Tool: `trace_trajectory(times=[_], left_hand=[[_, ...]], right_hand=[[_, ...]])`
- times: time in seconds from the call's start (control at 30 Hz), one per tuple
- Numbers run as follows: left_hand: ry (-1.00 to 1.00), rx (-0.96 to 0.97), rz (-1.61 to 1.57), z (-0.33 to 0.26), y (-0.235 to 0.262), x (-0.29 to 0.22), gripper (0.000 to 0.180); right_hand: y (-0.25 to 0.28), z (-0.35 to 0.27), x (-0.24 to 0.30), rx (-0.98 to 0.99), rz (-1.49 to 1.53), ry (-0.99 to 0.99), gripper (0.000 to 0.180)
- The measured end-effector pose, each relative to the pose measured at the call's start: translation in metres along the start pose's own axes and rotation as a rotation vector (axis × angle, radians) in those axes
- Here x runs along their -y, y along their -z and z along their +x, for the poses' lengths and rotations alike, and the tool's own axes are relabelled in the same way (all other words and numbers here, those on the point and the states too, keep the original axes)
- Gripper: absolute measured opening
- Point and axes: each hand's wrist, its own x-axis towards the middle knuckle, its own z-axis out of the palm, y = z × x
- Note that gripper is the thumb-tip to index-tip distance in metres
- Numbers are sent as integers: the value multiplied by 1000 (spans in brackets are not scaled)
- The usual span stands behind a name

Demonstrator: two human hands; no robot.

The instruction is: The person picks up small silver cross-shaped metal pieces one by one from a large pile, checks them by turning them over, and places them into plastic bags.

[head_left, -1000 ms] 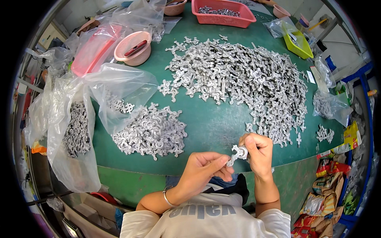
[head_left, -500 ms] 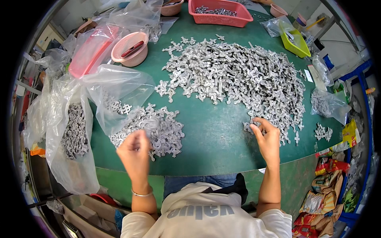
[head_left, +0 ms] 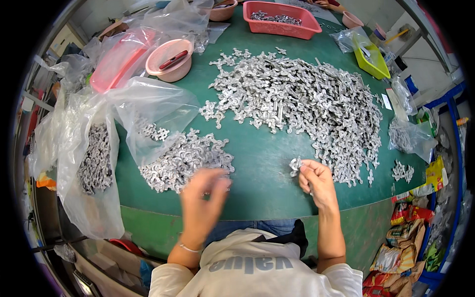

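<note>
While the right hand (head_left: 316, 182) is raised just above the green table (head_left: 262, 163), its fingers (head_left: 303, 171) pinch a small silvery metal part (head_left: 295, 165) at its upper left, near the lower edge of the big heap of metal parts (head_left: 302, 99). That heap spreads across the middle and right of the table. Over to the left, the left hand (head_left: 204, 195) is blurred, hovering at the lower right edge of a smaller pile of parts (head_left: 185, 158); whether its fingers are spread or closed on anything I cannot tell. A clear plastic bag (head_left: 148, 111) lies open beside that pile, and another bag of parts (head_left: 94, 158) hangs over the table's left edge. Farther back stand a pink bowl (head_left: 170, 59), a red tray (head_left: 282, 20) holding more parts, and a yellow-green bin (head_left: 371, 57).
</note>
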Motion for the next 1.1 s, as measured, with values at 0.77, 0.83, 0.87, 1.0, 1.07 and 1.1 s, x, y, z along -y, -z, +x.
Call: trace_trajectory(times=[0.77, 0.83, 0.87, 1.0, 1.07, 1.1], left_hand=[[879, 775, -1507, -14, -48, -3, 23], [854, 737, -1441, -13, -45, -9, 23], [785, 702, -1309, -13, -44, -13, 22], [637, 657, -987, -13, -39, -24, 20], [624, 677, -966, -13, -39, -24, 19], [617, 679, -973, -14, -40, -24, 18]], right_hand=[[-38, -34, 15, 153, 161, 259, 16], [-36, -35, 13, 97, 73, 320, 17], [-35, -36, 14, 65, 19, 332, 17], [-38, -39, 18, 17, -81, 338, 17], [-38, -40, 18, 9, -79, 324, 18], [-38, -41, 19, 5, -78, 317, 18]])
